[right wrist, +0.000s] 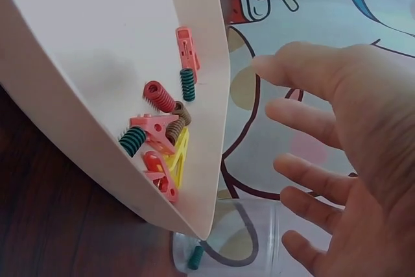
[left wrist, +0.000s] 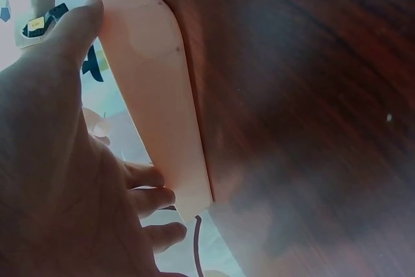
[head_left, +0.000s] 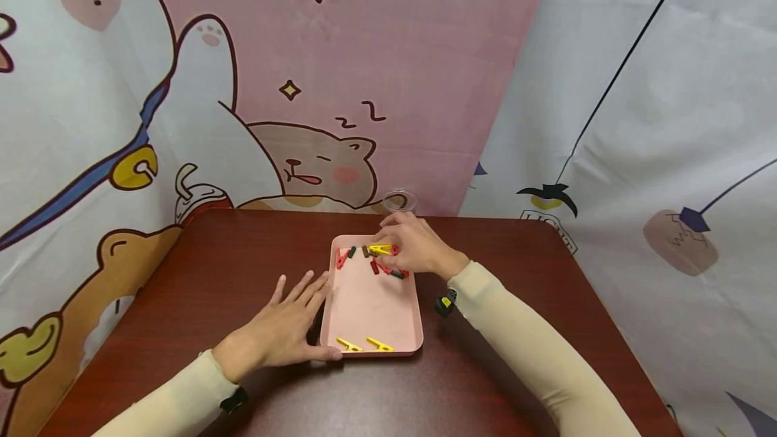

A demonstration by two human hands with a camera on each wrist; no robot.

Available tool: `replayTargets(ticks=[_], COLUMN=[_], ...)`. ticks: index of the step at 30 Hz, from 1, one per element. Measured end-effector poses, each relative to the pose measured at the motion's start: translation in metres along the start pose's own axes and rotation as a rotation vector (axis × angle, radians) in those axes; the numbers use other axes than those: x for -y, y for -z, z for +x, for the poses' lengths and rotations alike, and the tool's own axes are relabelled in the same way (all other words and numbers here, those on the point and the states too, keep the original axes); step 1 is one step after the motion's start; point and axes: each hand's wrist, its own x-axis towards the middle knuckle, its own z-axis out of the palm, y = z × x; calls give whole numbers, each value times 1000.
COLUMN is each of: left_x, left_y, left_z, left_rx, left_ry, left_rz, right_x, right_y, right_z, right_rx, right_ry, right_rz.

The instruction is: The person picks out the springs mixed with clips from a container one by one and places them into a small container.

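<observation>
A pink tray (head_left: 371, 312) lies on the table. My left hand (head_left: 280, 326) touches its left side, fingers straight, thumb at the near left corner. Over the tray's far right end hovers my right hand (head_left: 419, 245), fingers spread and loosely bent; the right wrist view shows nothing held. Beneath it lie red clips (right wrist: 155, 131), a yellow clip (right wrist: 181, 157), a red coil spring (right wrist: 159, 96), brown springs (right wrist: 175, 128) and green springs (right wrist: 133, 141). Two yellow clips (head_left: 380, 344) rest along the tray's near edge. Behind the tray, a clear plastic cup (head_left: 399, 201) has a green spring (right wrist: 195, 257) inside.
The dark wooden table (head_left: 498, 363) extends around the tray on all sides. A cartoon-printed cloth (head_left: 425, 73) hangs behind the table's far edge and along both sides. A dark wrist device (head_left: 446, 303) sits on the right wrist.
</observation>
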Motion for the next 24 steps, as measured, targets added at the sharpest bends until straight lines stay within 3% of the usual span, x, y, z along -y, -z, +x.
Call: replayTargets(ticks=[24], left_x=[-1], left_y=[-1], left_z=[-2], left_rx=[-7], left_ry=[4], left_rz=[4], right_x=[-5], right_y=[-16], right_z=[16], right_rx=[125], right_ry=[89], right_rz=[-53])
